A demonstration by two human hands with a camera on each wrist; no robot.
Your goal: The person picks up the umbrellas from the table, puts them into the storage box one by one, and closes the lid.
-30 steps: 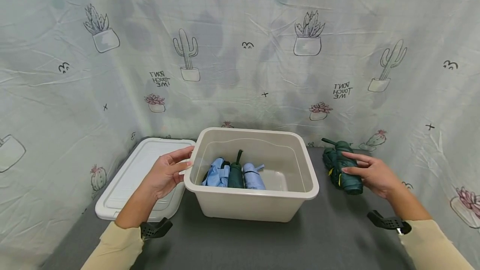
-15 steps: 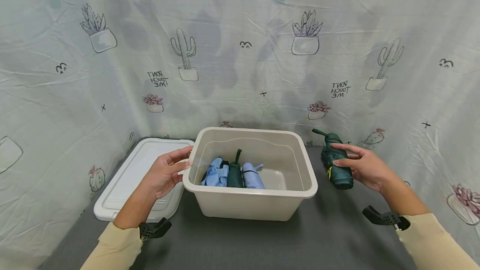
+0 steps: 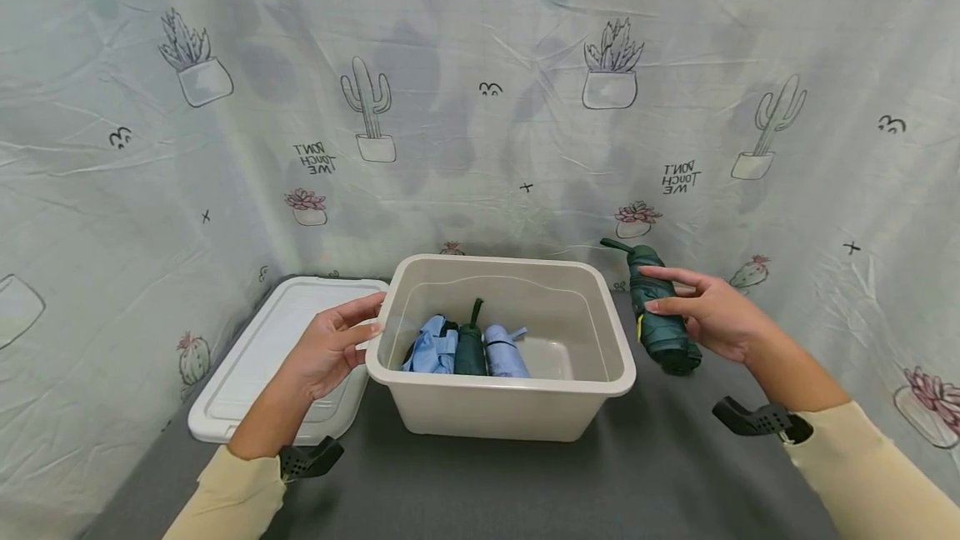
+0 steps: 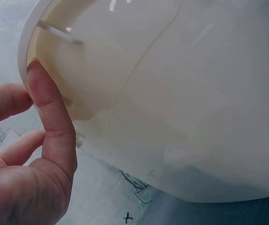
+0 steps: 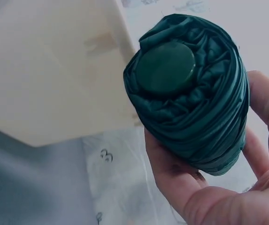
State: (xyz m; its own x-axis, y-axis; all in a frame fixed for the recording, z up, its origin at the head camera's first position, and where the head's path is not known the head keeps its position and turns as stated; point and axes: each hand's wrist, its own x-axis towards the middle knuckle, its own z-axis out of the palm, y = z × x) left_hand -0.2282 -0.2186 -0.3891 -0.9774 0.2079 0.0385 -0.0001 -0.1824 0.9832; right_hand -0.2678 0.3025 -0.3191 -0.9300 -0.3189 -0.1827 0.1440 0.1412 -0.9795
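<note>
A beige plastic bin (image 3: 501, 407) stands on the grey table. Inside lie two folded light-blue umbrellas (image 3: 431, 350) and a dark green one (image 3: 471, 348) between them. My left hand (image 3: 333, 345) holds the bin's left rim (image 4: 26, 51), thumb pressed against its edge. My right hand (image 3: 705, 315) grips a folded dark green umbrella (image 3: 656, 319), lifted off the table just right of the bin. In the right wrist view the dark green umbrella's round end cap (image 5: 166, 68) faces the camera, beside the bin wall (image 5: 49, 65).
A white lid (image 3: 270, 352) lies flat on the table left of the bin. A cactus-print cloth (image 3: 480, 107) hangs close behind and on both sides. Grey table surface (image 3: 525, 482) lies in front of the bin.
My right hand has closed round the green umbrella, lifted it off the table and carried it left toward the bin. The left hand has stayed on the rim.
</note>
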